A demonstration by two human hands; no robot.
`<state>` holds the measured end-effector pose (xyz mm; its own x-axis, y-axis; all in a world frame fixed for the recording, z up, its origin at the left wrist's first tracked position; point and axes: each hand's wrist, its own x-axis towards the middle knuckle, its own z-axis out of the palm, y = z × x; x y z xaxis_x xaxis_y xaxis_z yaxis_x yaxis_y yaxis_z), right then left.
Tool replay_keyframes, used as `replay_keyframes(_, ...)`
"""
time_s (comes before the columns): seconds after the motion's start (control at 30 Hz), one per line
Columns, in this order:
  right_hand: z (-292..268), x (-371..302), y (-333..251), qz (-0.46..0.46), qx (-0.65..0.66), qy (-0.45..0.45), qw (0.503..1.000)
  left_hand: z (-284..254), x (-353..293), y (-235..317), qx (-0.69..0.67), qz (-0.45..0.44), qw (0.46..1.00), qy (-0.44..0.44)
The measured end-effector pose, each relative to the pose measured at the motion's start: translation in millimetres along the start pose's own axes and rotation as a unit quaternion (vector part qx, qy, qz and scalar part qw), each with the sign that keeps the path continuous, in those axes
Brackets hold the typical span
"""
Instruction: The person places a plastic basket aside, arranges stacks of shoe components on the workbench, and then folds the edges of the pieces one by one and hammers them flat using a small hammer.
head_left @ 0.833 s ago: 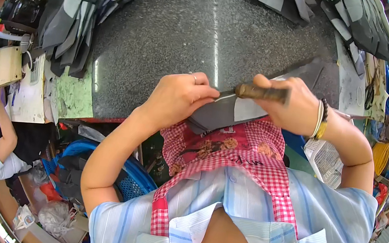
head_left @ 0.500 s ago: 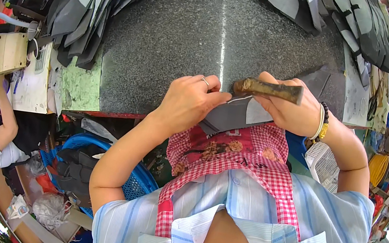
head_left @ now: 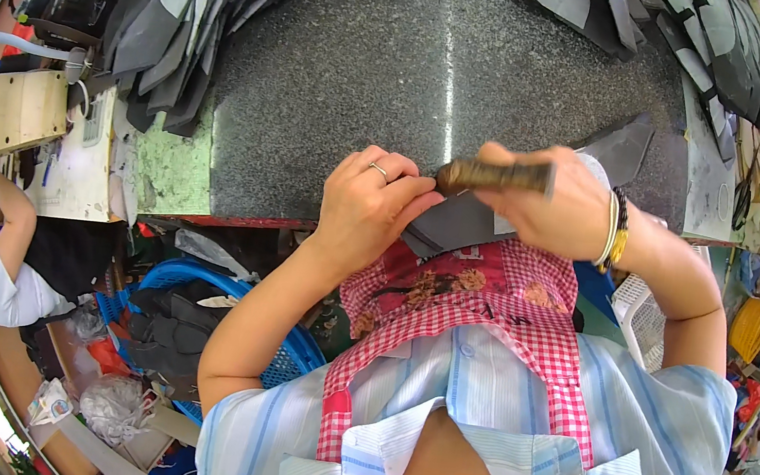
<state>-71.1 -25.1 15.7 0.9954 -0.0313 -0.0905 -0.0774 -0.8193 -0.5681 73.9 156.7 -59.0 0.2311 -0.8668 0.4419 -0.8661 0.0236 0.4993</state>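
Observation:
At the table's near edge, a dark grey flat piece [head_left: 461, 222] with a light patch lies partly over my lap. My left hand [head_left: 368, 198], a ring on one finger, is closed in a pinch at the upper edge of this piece. My right hand [head_left: 571, 207] grips a short tool with a worn brown handle [head_left: 497, 176]; its working end is hidden. The tool's left end sits right beside my left thumb and fingertip. Another dark grey piece [head_left: 622, 146] lies on the table just beyond my right hand.
Stacks of grey pieces [head_left: 169, 39] lie at the far left of the dark speckled table [head_left: 345, 75], and more [head_left: 722, 53] at the far right. A blue basket [head_left: 288, 361] of dark pieces stands below left. A white basket [head_left: 638, 320] is at right. Another person [head_left: 10, 281] sits at left.
My right hand and the brown-handled tool have shifted slightly, the tool's left end now nearer my left fingertips. The view has moved a little; my left hand keeps its pinch.

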Motion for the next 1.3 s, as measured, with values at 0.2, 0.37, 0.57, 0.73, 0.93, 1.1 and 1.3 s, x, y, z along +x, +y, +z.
replay_keyframes(0.2, -7.4, -12.5, 22.9, 0.002, -0.032, -0.003, 0.999, -3.5, 26.8, 46.5, 0.151, -0.013, 0.984, -0.090)
replay_keyframes(0.37, -38.9, -22.4, 65.2, 0.032, 0.110, 0.248, 0.962, 53.0, 35.2, 76.0, 0.084, 0.103, 0.982, -0.131)
replay_keyframes(0.57, -65.2, -142.7, 107.5, 0.228, 0.417, 0.470, 0.744, -72.7, 134.9, 15.7, 0.117, 0.010, 0.981, 0.153)
replay_keyframes(0.73, -6.8, -187.9, 144.6, 0.286, 0.463, 0.524, 0.655, -171.2, 99.5, -115.2, 0.460, 0.080, 0.851, 0.239)
replay_keyframes(0.93, -21.9, -167.6, 157.6, 0.298, 0.504, 0.463, 0.665, -5.3, 215.0, -34.5, 0.313, 0.208, 0.923, 0.084)
replay_keyframes(1.1, -127.0, -48.1, 182.0, 0.229, 0.145, 0.316, 0.909, 73.4, 307.4, -22.8, 0.334, 0.278, 0.900, 0.008)
replay_keyframes(1.3, -123.7, 14.9, 246.0, 0.308, -0.077, 0.263, 0.911, -28.1, 268.9, 5.8, 0.015, 0.104, 0.960, 0.260)
